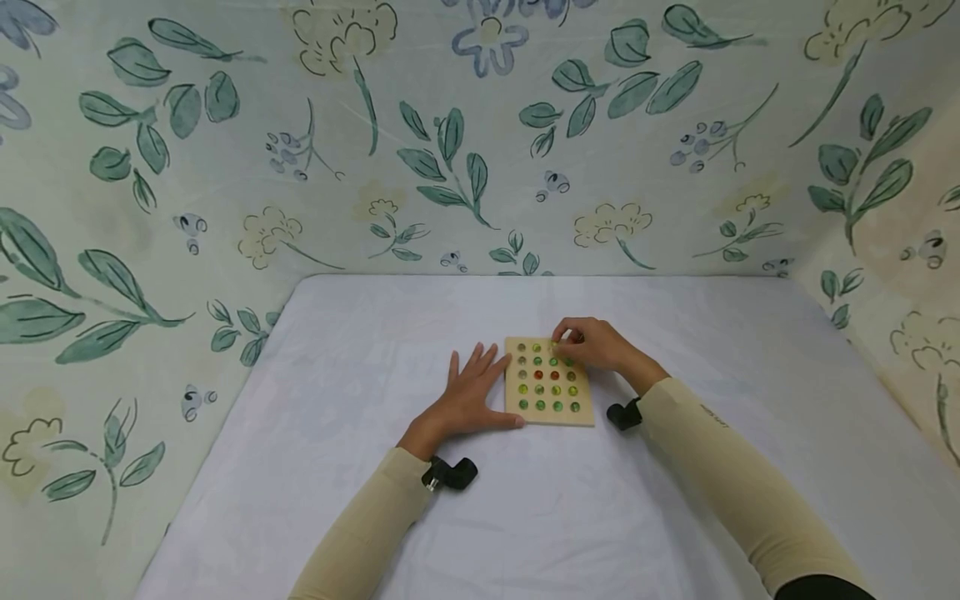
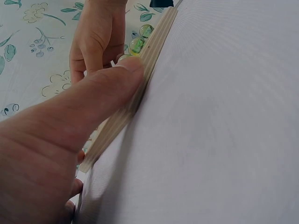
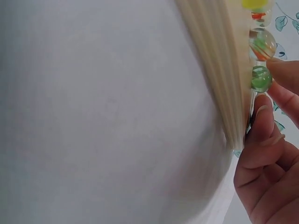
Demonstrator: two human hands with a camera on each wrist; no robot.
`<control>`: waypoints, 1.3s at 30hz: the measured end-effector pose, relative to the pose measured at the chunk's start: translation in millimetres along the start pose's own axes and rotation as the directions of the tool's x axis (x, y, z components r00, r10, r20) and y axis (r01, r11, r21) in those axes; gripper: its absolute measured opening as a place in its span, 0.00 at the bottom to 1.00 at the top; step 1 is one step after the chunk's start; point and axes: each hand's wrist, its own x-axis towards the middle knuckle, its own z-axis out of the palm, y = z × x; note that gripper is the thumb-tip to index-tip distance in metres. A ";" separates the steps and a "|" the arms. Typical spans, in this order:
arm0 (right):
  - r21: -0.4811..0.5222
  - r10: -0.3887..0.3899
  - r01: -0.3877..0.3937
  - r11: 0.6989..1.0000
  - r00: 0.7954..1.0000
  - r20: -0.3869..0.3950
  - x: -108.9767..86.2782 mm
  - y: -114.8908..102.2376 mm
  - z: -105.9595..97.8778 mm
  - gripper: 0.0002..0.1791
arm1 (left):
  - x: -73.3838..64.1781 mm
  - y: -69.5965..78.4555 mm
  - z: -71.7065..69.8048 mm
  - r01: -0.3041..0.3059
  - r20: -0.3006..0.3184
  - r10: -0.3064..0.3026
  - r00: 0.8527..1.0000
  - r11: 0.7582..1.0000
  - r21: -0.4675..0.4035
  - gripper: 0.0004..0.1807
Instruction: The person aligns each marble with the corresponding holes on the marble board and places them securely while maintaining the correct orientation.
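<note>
A square wooden board (image 1: 587, 414) lies on the white cloth, with rows of glass marbles seated in it: green, yellow-green, red and clear ones. My left hand (image 1: 471, 398) is spread flat at the board's left side, its thumb (image 2: 117, 81) against the near edge. Over the far right part of the board, my right hand (image 1: 596, 343) pinches a yellowish marble (image 1: 554, 347) at the far row, between thumb and forefinger. A green marble (image 3: 261, 78) and an orange-streaked marble (image 3: 262, 45) sit beside its fingers in the right wrist view. The board's far right corner is hidden by this hand.
White cloth (image 1: 360, 375) covers the table around the board. Floral fabric (image 1: 450, 167) hangs behind and at both sides. Each wrist bears a small black camera, such as the left camera (image 1: 459, 473) and right camera (image 1: 624, 415).
</note>
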 end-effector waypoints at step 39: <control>0.024 0.048 -0.048 0.999 0.999 -0.025 0.9 8.2 -14.1 0.09 | -0.3 1.1 -0.5 -0.002 -0.003 0.002 1.000 1.000 -0.003 0.60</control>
